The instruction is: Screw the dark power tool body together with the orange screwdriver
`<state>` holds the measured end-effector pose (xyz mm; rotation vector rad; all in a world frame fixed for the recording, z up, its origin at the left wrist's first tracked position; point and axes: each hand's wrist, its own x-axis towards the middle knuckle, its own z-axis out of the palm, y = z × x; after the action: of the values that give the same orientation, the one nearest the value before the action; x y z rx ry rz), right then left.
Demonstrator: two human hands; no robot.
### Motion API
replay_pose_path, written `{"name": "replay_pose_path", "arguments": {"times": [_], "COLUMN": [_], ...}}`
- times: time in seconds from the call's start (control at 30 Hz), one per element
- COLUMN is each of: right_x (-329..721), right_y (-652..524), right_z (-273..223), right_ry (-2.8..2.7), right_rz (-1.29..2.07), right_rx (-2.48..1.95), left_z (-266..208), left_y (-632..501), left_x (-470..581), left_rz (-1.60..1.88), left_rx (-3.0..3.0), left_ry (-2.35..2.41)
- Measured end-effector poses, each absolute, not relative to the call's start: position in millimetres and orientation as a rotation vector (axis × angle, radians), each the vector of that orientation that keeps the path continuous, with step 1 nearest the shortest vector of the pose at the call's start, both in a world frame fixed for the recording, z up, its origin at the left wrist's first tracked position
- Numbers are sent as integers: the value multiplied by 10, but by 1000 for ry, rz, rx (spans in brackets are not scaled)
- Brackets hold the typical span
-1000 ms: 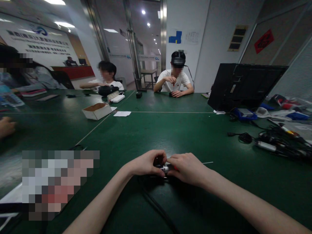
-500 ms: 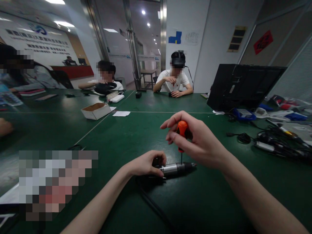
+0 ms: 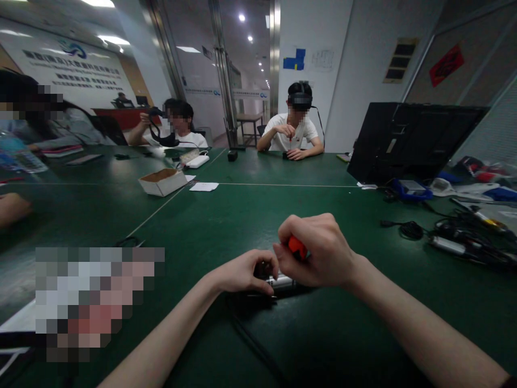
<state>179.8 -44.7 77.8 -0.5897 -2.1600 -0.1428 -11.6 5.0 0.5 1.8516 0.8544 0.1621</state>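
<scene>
On the green table (image 3: pixel 194 226), my left hand (image 3: pixel 242 272) is closed around the rear of a corded electric screwdriver (image 3: pixel 284 283), thumb on the near side. The tool lies flat, with a silver barrel and a black cable running toward me. Above its front part, my right hand (image 3: pixel 323 250) is wrapped around a hand screwdriver with an orange-red and black handle (image 3: pixel 298 248). The shaft of the hand screwdriver and the front end of the corded tool are hidden behind my right hand, so I cannot tell if the tip touches the tool.
An open white box (image 3: pixel 163 184) and a paper slip (image 3: pixel 204 186) lie ahead. At right stand a black monitor (image 3: pixel 412 143) and a tangle of corded tools (image 3: pixel 464 245). Two people sit across the table; others are at left. A blurred-out patch (image 3: pixel 97 296) covers the left foreground.
My right hand has come down and its loose fingers have closed around the screwdriver handle, hiding the shaft. My left hand stays put. Across the table, a person has raised a black headset.
</scene>
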Motion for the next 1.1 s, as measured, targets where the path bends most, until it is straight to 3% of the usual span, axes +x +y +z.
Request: {"name": "replay_pose_path", "arguments": {"times": [1.1], "right_x": [1672], "right_y": [-377], "right_z": [594], "right_ry": [-2160], "right_rz": [-156], "right_rx": [-525], "left_z": [4], "left_y": [30], "left_x": [-119], "left_rz": [210], "left_rx": [1866], "left_ry": [861]}}
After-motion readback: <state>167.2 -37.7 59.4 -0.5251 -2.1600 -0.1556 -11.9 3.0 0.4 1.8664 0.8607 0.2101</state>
